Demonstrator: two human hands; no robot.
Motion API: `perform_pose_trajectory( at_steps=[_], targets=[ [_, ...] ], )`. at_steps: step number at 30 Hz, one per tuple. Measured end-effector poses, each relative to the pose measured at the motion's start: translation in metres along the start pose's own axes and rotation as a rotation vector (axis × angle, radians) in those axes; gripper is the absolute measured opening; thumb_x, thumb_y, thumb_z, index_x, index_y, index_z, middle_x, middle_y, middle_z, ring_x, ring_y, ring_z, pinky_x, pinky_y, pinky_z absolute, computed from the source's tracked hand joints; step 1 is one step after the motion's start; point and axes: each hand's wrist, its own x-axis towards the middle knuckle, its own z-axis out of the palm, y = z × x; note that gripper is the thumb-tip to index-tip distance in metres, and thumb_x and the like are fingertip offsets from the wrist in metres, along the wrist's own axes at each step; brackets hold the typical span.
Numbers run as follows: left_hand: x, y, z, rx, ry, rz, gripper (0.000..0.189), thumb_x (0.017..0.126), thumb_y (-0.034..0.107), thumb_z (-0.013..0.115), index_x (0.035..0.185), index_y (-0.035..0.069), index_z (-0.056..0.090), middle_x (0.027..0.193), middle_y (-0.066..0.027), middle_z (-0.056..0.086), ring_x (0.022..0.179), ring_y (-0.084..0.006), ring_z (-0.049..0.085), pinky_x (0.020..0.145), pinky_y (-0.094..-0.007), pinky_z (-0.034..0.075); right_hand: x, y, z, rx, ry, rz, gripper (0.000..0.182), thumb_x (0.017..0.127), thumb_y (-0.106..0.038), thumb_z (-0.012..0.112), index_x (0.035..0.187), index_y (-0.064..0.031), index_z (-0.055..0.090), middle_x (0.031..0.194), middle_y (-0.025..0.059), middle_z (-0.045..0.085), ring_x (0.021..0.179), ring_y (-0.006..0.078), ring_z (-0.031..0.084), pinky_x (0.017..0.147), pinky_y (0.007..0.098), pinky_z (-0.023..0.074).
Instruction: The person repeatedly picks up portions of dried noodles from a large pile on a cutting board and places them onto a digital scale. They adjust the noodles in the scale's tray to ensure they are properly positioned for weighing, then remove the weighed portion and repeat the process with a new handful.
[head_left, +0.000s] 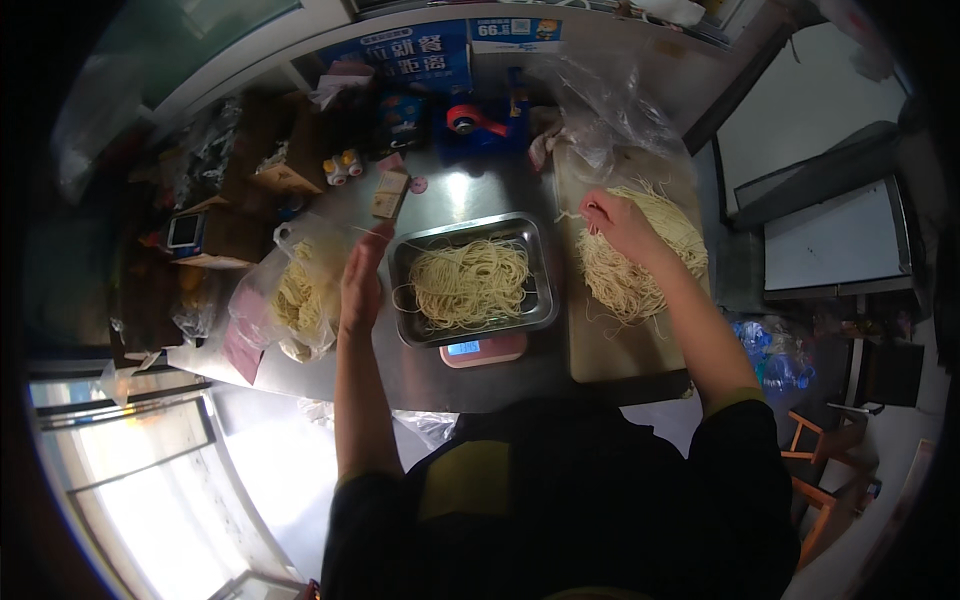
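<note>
A rectangular metal tray (551, 300) holding a tangle of pale noodles (472, 283) rests on a pink digital scale (491, 352) with a lit display. At the tray's left my left hand (365, 277) is raised, and a thin noodle strand runs from near its fingertips towards the tray; whether it is gripped is unclear. My right hand (606, 217) has its fingers pinched together over a big pile of noodles (667, 225) on a cutting board (600, 360); a few pale strands show at its fingers.
Left of my left hand lies a clear plastic bag (330, 240) with noodles (298, 296) inside. Behind are a small box (391, 193), a red tape dispenser (476, 120) and open cardboard boxes (289, 180). Crumpled clear plastic (607, 112) lies at the board's far end.
</note>
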Motion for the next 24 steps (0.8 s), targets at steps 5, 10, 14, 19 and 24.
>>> perform_pose_trajectory(
  at_steps=[5,10,14,19,24],
  targets=[
    [-0.036,0.051,0.040,0.741,-0.400,0.212,0.045,0.084,0.006,0.072,0.128,0.008,0.062,0.133,-0.0120,0.060,0.118,-0.0256,0.058,0.101,-0.0378,0.045,-0.013,-0.084,-0.041,0.176,0.001,-0.126,0.014,0.100,-0.014,0.054,0.097,-0.0025,0.061,0.073,0.0050,0.065,0.063,0.0111,0.063,0.056,0.0265,0.0491],
    [-0.036,0.077,0.075,0.191,-0.279,0.072,0.075,0.075,0.005,0.081,0.141,0.006,0.047,0.134,-0.0135,0.058,0.104,-0.0186,0.062,0.090,-0.0343,0.052,-0.007,-0.159,-0.020,0.551,-0.038,-0.370,0.013,0.102,-0.016,0.054,0.104,-0.0048,0.061,0.076,0.0015,0.062,0.063,0.0056,0.060,0.050,0.0189,0.0461],
    [-0.035,0.063,0.112,-0.154,-0.395,0.027,0.096,0.073,0.013,0.087,0.150,0.001,0.030,0.144,-0.0167,0.045,0.108,-0.0209,0.060,0.096,-0.0341,0.048,-0.004,-0.203,0.040,1.002,-0.059,-0.441,0.010,0.099,-0.010,0.058,0.105,-0.0020,0.058,0.078,0.0042,0.062,0.065,0.0076,0.060,0.056,0.0220,0.0497],
    [-0.031,0.030,0.111,0.208,-0.582,-0.060,0.065,0.090,0.024,0.070,0.142,-0.003,0.041,0.141,-0.0142,0.047,0.128,-0.0207,0.047,0.106,-0.0330,0.038,-0.008,-0.220,0.077,1.069,0.078,-0.476,0.010,0.100,-0.011,0.056,0.099,-0.0012,0.055,0.074,0.0027,0.060,0.063,0.0082,0.058,0.058,0.0244,0.0490],
    [-0.029,0.009,0.048,0.399,-0.250,-0.137,0.023,0.098,0.014,0.058,0.116,0.000,0.062,0.090,-0.0044,0.064,0.079,-0.0111,0.060,0.070,-0.0258,0.050,-0.024,-0.157,0.092,0.901,0.266,-0.470,0.006,0.095,-0.005,0.059,0.097,-0.0013,0.055,0.077,0.0058,0.061,0.067,0.0129,0.061,0.059,0.0275,0.0499]
  ],
)
